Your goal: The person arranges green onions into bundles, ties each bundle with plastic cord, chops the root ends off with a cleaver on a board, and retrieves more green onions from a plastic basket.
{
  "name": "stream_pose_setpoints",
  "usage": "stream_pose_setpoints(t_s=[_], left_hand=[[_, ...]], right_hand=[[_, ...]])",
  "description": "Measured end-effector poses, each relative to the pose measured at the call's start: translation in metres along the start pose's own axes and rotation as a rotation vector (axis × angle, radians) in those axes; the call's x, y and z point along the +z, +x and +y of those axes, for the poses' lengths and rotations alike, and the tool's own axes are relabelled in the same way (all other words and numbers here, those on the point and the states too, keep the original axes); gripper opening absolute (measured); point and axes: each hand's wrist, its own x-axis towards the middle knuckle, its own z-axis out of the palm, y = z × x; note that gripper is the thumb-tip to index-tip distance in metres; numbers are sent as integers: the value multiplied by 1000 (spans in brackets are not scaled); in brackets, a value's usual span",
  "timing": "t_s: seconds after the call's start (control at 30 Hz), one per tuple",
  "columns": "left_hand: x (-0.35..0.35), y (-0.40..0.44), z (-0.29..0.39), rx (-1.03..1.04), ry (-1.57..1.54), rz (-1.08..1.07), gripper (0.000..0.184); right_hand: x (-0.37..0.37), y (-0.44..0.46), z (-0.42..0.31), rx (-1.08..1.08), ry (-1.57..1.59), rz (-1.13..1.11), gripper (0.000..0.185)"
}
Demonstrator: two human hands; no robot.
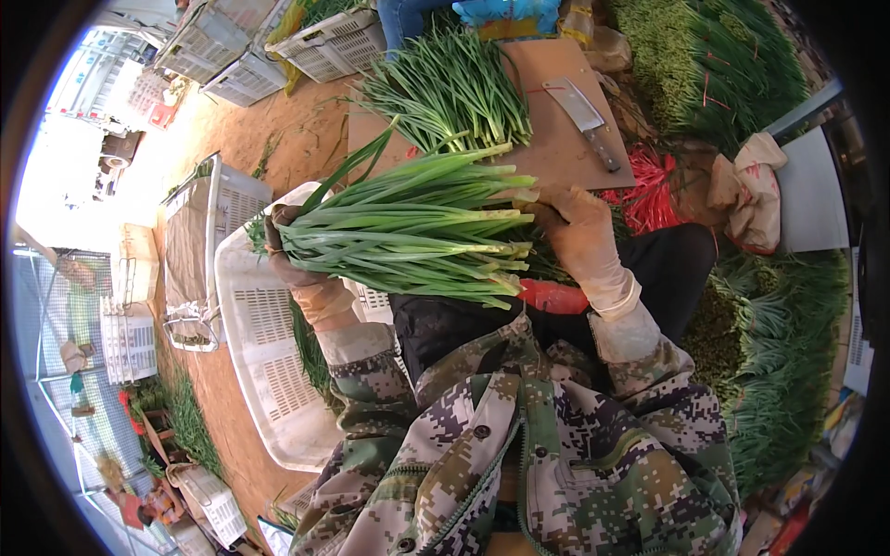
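A bunch of long, flat green leaves with pale stem ends, like garlic chives, is held sideways above my lap. My left hand, in a dirty glove, is wrapped round its leafy end. At the pale ends, my gloved right hand has its fingers curled and pinched against a stem; the fingertips are partly hidden. Beyond the bunch lies a loose pile of the same greens on a brown board. A cleaver with a dark handle rests on the board, right of the pile.
A white plastic crate stands by my left side. Red ties lie beside the board. Stacked greens fill the right and far right. More crates stand at the back. Someone's blue-clad leg shows beyond the pile.
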Motion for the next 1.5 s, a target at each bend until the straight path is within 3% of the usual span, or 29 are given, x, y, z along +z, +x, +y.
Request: stream_pose_setpoints(t_s=[0.07, 0.1, 0.2, 0.27, 0.3, 0.47, 0.57, 0.63, 0.8, 0.87, 0.9, 0.97, 1.0, 1.07, 1.1, 1.13, 1.2, 1.27, 1.33, 1.5], left_hand=[[9, -2, 5, -184, -342, -131, 28], [6, -1, 5, -184, -341, -129, 28], [1, -2, 8, -104, -132, 37, 28], [6, -9, 3, 24, 149, 208, 27], [7, -16, 1, 118, 511, 148, 28], [12, -15, -2, -36, 218, 145, 31], [12, -15, -4, 92, 407, 124, 30], [3, -7, -3, 32, 210, 103, 30], [12, -10, -4, -7, 197, 171, 29], [3, -6, -5, -84, 49, 86, 32], [-1, 1, -3, -222, -182, 71, 34], [-11, 1, -4, -196, -112, 97, 34], [-11, 1, -3, -166, -42, 122, 34], [0, -8, -2, -69, 130, 146, 33], [4, -11, -3, 16, 301, 162, 32], [-1, -9, -4, 12, 298, 161, 32], [-7, -4, -4, -72, 43, 173, 32], [-1, -7, -5, -98, 4, 166, 32], [1, -6, -5, -119, -37, 158, 32], [-4, -7, -7, -108, 75, 135, 29]], right_hand=[[-6, 0, 7, 56, 30, -4, 17], [-10, 0, 10, 112, 62, -7, 16], [-22, -3, 11, 296, 284, -25, 13], [-22, -6, 15, 321, 273, -32, 12], [-20, -6, 16, 248, 165, -38, 14], [-7, 2, -6, 39, 45, -48, 27], [7, 10, 9, 217, 162, -467, 37], [22, 6, 20, 255, 271, -455, 37], [27, 1, 24, 266, 408, -378, 30], [19, 7, 24, -89, 21, -241, 23], [16, 6, 28, -88, 20, -242, 23], [6, 3, 38, -55, -337, -4, 18], [-1, 1, 39, -60, -336, -6, 18], [-16, -5, 29, 515, 356, -176, 23], [-25, -9, 16, 539, 588, -283, 30], [-27, -13, 5, 540, 584, -281, 30], [-24, -17, -13, 541, 753, -356, 34], [-16, -15, -12, 538, 828, -366, 35], [-7, -10, -17, 450, 535, -137, 32], [-1, -7, -17, 595, 752, -51, 30]])
